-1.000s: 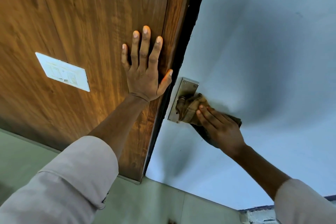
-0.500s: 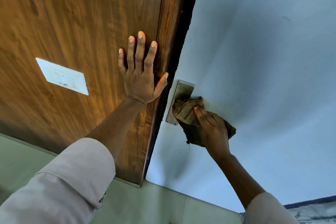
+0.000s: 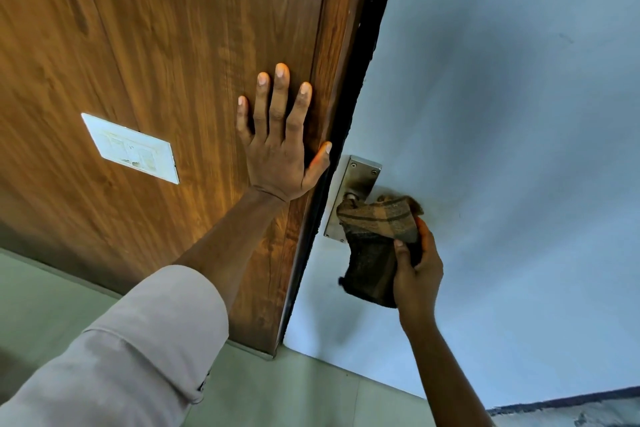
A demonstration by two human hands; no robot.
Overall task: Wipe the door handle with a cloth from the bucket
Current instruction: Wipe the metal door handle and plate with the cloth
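Handle (image 3: 351, 197) on the pale blue door (image 3: 502, 149) is almost wholly hidden: only its round neck shows, standing out of the steel backplate (image 3: 358, 180), while the brown striped cloth (image 3: 377, 236) drapes over the lever itself. Right hand (image 3: 417, 270) sits just below and to the right of the handle, closed on the cloth's lower fold, thumb on the front and fingers behind. Cloth bulk hangs loose below the handle, so the likely fault is a slack pass: the fabric may slide over the lever without pressing on it, or slip off the end and leave the underside and the neck unwiped. A hard downward pull could also turn the lever and swing the door. Left hand (image 3: 277, 149) lies open and flat on the brown wooden panel (image 3: 156, 45) to the left of the handle, holding nothing; its thumb rests at the dark gap beside the door edge, where a moving door might pinch it. A white switch plate (image 3: 131, 148) lies further left
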